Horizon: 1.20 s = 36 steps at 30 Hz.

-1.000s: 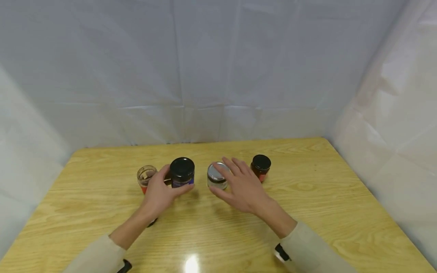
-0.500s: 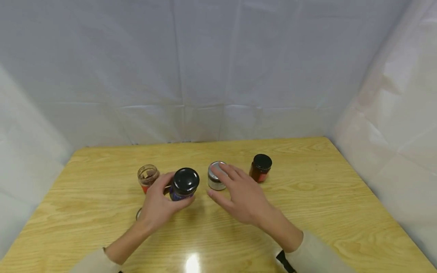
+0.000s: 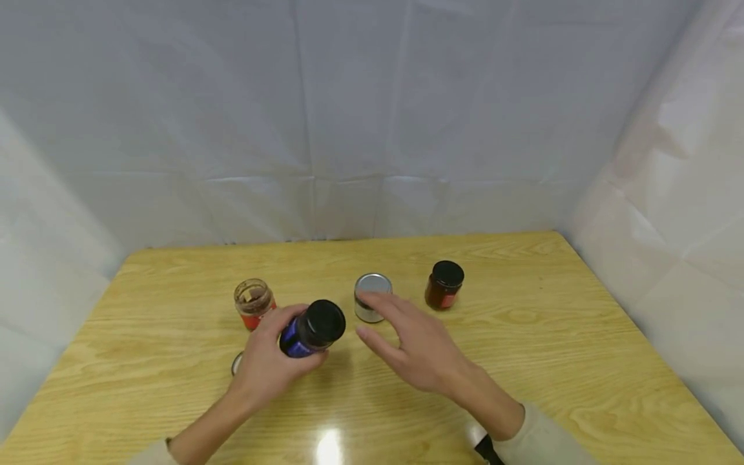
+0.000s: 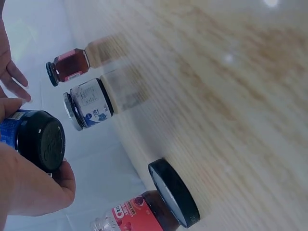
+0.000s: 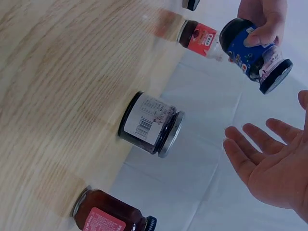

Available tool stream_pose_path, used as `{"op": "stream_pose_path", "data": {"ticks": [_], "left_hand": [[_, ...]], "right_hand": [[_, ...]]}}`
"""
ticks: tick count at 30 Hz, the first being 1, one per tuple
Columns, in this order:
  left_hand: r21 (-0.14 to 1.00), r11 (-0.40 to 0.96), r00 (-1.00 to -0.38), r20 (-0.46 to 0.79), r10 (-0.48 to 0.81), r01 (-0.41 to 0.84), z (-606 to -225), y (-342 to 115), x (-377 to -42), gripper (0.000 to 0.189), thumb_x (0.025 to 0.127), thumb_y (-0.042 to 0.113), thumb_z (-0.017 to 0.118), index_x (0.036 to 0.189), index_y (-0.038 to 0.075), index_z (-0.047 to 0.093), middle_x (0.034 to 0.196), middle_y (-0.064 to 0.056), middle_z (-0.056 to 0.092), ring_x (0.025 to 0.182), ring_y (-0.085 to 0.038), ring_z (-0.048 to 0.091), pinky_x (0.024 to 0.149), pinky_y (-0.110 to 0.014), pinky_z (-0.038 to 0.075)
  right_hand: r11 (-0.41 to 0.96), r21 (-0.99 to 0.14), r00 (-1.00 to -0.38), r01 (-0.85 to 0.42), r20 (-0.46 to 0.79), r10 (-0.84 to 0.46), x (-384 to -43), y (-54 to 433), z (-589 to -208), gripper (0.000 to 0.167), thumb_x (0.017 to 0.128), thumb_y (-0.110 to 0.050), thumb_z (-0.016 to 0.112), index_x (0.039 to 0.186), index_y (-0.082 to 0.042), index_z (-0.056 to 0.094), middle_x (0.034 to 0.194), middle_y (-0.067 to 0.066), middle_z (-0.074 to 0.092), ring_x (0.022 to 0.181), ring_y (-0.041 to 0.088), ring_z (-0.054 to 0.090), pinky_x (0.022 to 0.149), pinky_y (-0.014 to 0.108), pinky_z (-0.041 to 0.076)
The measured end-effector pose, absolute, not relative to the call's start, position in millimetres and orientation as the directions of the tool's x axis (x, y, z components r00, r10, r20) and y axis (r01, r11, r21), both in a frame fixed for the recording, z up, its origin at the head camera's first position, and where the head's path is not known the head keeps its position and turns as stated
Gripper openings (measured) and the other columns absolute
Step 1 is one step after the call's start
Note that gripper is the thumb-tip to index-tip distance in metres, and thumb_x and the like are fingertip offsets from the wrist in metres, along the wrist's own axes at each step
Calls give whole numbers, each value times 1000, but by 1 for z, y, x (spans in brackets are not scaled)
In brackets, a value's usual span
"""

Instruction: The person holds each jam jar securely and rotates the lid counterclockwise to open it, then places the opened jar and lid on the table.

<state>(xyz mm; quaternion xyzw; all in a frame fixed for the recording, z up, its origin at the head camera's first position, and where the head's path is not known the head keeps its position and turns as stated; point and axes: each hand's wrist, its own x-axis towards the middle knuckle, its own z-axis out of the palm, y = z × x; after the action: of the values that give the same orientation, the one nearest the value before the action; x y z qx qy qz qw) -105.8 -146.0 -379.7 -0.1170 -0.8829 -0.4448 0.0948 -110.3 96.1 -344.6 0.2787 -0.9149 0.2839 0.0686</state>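
My left hand (image 3: 264,367) grips a blue-labelled jar (image 3: 298,340) round its side, off the table and tilted so its black lid leans right. In the right wrist view the label on this jar (image 5: 248,50) faces out, with some pale residue inside the glass. My right hand (image 3: 423,352) hovers with fingers spread and relaxed, holding nothing. Just beyond its fingertips stands a silver-lidded jar (image 3: 372,284) with a white label, apart from the hand in the right wrist view.
A lidless red-labelled jar (image 3: 254,305) stands at the left. Near it on the wooden table (image 3: 523,361) lies a loose lid (image 4: 175,192), mostly behind my left hand in the head view. A black-lidded jar with dark red contents (image 3: 444,286) stands right of centre.
My left hand has brought the blue-labelled jar nearer and slightly right, tipping it further. My right hand has drawn back from the silver-lidded jar, uncovering more of its lid.
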Motion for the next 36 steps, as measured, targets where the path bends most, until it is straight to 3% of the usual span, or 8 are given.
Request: {"op": "stream_pose_path", "data": {"ticks": [5, 9, 14, 18, 26, 36], "left_hand": [[746, 600, -955, 265, 130, 289, -383, -145, -103, 59, 66, 23, 86, 120, 17, 62, 109, -1, 59, 99, -18, 51, 82, -43, 44], [724, 627, -956, 250, 151, 288, -387, -143, -101, 60, 64, 21, 86, 120, 17, 63, 108, -1, 59, 98, -17, 51, 82, -42, 44], [692, 675, -966, 190, 175, 258, -390, -139, -96, 62, 64, 22, 85, 121, 16, 63, 109, 1, 60, 100, -17, 51, 83, -41, 45], [674, 699, -971, 147, 189, 238, -392, -137, -93, 62, 63, 23, 85, 121, 16, 63, 110, 2, 60, 101, -17, 51, 84, -40, 44], [653, 719, -970, 132, 202, 239, -394, -134, -89, 60, 62, 26, 85, 117, 17, 65, 101, 6, 60, 93, -12, 51, 80, -36, 45], [643, 721, -964, 127, 235, 260, -389, -136, -81, 62, 58, 25, 85, 117, 19, 66, 101, 8, 63, 86, -8, 55, 75, -33, 47]], "right_hand": [[638, -574, -847, -514, 223, -482, -109, 95, -346, 56, 97, -56, 39, 145, -27, 40, 140, -12, 46, 121, 9, 48, 98, 39, 41], [627, -623, -852, -468, 127, -508, -107, 90, -348, 60, 96, -61, 37, 146, -29, 37, 140, -11, 46, 111, 10, 55, 89, 38, 46], [659, -612, -850, -437, 41, -525, -105, 81, -353, 67, 93, -67, 33, 147, -28, 36, 136, -6, 49, 94, 10, 57, 71, 29, 48], [692, -591, -859, -414, 1, -513, -103, 74, -356, 70, 88, -73, 34, 146, -34, 37, 131, -4, 49, 82, 8, 55, 64, 27, 46], [642, -652, -862, -403, 35, -506, -100, 67, -365, 66, 87, -64, 53, 140, -26, 48, 117, -3, 50, 75, 4, 55, 62, 21, 46], [489, -751, -806, -444, 95, -585, -101, 71, -370, 54, 88, -50, 63, 133, -23, 53, 109, -4, 45, 77, 8, 53, 65, 20, 49]]}}
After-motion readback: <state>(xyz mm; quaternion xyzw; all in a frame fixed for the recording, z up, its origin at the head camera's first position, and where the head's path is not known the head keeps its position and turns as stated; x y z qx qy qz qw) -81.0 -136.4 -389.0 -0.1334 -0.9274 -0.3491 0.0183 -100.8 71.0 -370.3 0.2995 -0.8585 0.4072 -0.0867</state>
